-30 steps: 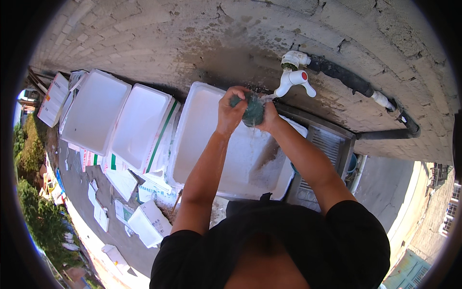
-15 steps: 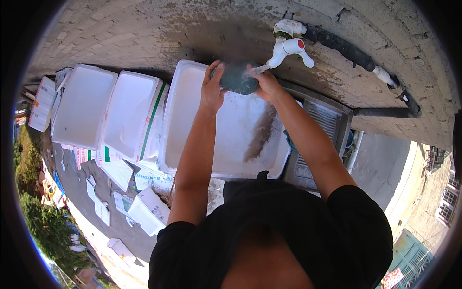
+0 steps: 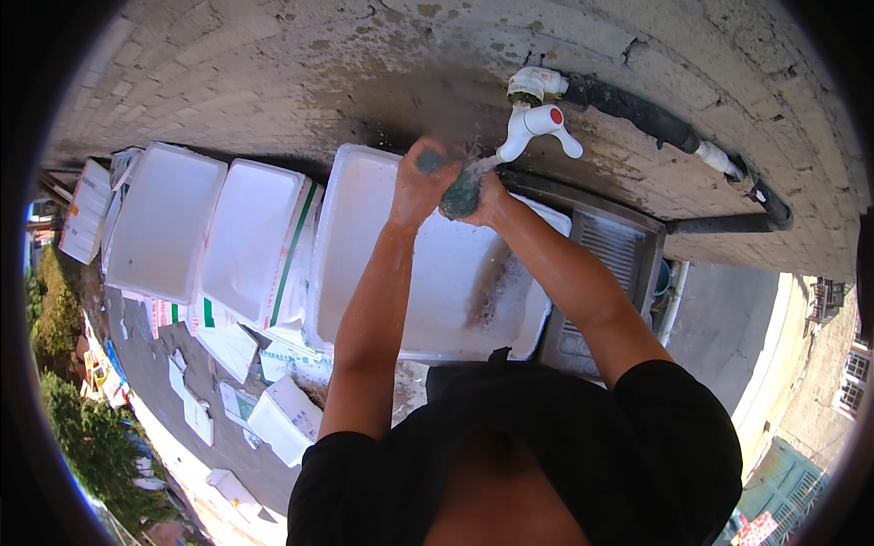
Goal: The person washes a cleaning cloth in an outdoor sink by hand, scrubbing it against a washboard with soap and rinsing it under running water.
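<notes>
**A:** What sits nearest?

**B:** The person's black shirt [image 3: 546, 455] fills the near edge, and both bare forearms rise from it toward the wall. To the near left, small white lids [image 3: 282, 414] lie scattered on the ground.

**A:** And a little farther?

**B:** A large white foam box [image 3: 364, 246] stands under the arms, wet inside, with suds near its right wall. Just right of it lies a metal drain grate [image 3: 614, 264]. To its left two more white foam boxes [image 3: 209, 237] stand side by side, the nearer of them edged with a green stripe.

**A:** Where are the hands?

**B:** Over the far end of the large box, close together. The left hand [image 3: 421, 187] is clenched around the left end of a dark green scrub pad [image 3: 460, 193]; the right hand [image 3: 494, 200] grips its right end, fingers curled under it. The pad is held between them in the air, just below the spout.

**A:** What is beyond?

**B:** A white tap [image 3: 537, 123] with a red dot on its handle, fixed to the rough concrete wall [image 3: 319, 73]. Water runs from it onto the pad. A dark pipe [image 3: 655, 118] leads from the tap to the right along the wall.
</notes>
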The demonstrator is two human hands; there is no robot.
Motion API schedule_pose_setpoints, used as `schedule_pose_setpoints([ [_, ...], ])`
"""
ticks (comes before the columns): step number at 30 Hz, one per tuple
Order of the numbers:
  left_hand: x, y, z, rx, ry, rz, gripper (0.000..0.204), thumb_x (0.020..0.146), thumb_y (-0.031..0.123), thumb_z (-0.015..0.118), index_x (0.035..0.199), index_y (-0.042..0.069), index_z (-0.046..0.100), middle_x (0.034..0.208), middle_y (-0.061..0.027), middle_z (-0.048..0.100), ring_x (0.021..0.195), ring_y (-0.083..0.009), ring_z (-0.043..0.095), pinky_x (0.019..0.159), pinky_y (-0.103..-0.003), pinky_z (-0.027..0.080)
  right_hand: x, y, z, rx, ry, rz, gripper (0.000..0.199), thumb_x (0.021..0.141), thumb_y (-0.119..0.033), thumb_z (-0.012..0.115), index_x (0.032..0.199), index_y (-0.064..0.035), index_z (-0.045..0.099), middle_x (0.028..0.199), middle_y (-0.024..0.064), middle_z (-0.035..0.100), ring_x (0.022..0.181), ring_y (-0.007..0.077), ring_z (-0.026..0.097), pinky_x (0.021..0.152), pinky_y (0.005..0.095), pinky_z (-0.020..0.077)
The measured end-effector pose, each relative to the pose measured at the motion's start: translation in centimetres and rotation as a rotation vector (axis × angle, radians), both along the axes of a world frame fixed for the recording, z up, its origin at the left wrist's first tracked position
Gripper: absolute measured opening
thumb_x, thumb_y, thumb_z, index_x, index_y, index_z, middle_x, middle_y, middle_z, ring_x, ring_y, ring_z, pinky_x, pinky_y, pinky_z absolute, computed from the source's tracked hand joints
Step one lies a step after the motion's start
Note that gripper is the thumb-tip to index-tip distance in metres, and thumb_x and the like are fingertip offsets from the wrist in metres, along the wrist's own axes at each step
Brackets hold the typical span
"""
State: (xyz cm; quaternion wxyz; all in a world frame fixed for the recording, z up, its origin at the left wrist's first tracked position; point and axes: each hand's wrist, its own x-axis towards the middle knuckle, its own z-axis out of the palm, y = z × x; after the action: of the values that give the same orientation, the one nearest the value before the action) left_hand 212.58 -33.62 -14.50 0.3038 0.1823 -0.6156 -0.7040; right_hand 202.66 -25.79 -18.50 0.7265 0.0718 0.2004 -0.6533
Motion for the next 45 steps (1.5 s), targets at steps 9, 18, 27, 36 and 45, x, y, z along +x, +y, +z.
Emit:
schedule_pose_setpoints([
  [9, 1.0, -0.6, -0.2, 0.086, -0.044, -0.319, 0.020, 0.076, -0.003, 0.064, 0.086, 0.007, 0.050, 0.098, -0.0067, 0.055, 0.091, -0.0162, 0.054, 0.085, -0.031, 0.043, 0.1, 1.7, -1.7, 0.106, 0.100, 0.194, 0.031, 0.085, -0.049, 0.047, 0.090, -0.0202, 0.056, 0.076, 0.0002, 0.058, 0.068, 0.0175, 0.057, 0.056, 0.0386, 0.0442],
  [18, -2.2, 0.1, -1.9, -0.391, -0.537, -0.385, 0.050, 0.078, 0.013, 0.069, 0.122, 0.001, 0.047, 0.109, -0.0092, 0.057, 0.093, -0.0171, 0.055, 0.076, -0.029, 0.048, -5.8, 15.6, -2.2, 0.711, 1.167, 0.797, 0.094, 0.073, -0.049, 0.066, 0.144, -0.0095, 0.019, 0.145, 0.0183, 0.027, 0.130, 0.0320, 0.033, 0.105, 0.0468, 0.0303],
  [27, 3.3, -3.9, -5.7, -0.590, -0.761, -0.330, 0.036, 0.080, 0.015, 0.061, 0.114, 0.004, 0.053, 0.120, -0.0168, 0.052, 0.114, -0.0296, 0.047, 0.098, -0.038, 0.038, 0.5, 34.9, -15.4, 0.795, 1.769, 1.314, 0.075, 0.081, -0.030, 0.056, 0.143, -0.0078, 0.019, 0.138, 0.0242, 0.035, 0.115, 0.0398, 0.049, 0.088, 0.0500, 0.0460],
  [36, 20.8, -3.2, -1.4, -1.368, -1.179, 0.136, 0.062, 0.077, 0.006, 0.064, 0.132, 0.016, 0.036, 0.134, -0.0199, 0.032, 0.124, -0.0362, 0.033, 0.099, -0.047, 0.036, -3.4, 37.7, -10.2, 1.388, 1.791, 1.260, 0.076, 0.079, -0.041, 0.060, 0.137, -0.0011, 0.031, 0.137, 0.0210, 0.037, 0.126, 0.0394, 0.037, 0.096, 0.0483, 0.0409],
  [45, 25.0, -3.7, -5.4, -1.034, -1.322, -0.012, 0.088, 0.079, -0.007, 0.053, 0.146, 0.023, 0.005, 0.132, -0.0267, 0.040, 0.098, -0.0407, 0.058, 0.082, -0.043, 0.050, 10.7, 32.1, -19.7, 0.676, 1.811, 1.141, 0.057, 0.084, -0.040, 0.053, 0.113, 0.0086, 0.050, 0.116, 0.0250, 0.052, 0.109, 0.0396, 0.050, 0.094, 0.0449, 0.0414],
])
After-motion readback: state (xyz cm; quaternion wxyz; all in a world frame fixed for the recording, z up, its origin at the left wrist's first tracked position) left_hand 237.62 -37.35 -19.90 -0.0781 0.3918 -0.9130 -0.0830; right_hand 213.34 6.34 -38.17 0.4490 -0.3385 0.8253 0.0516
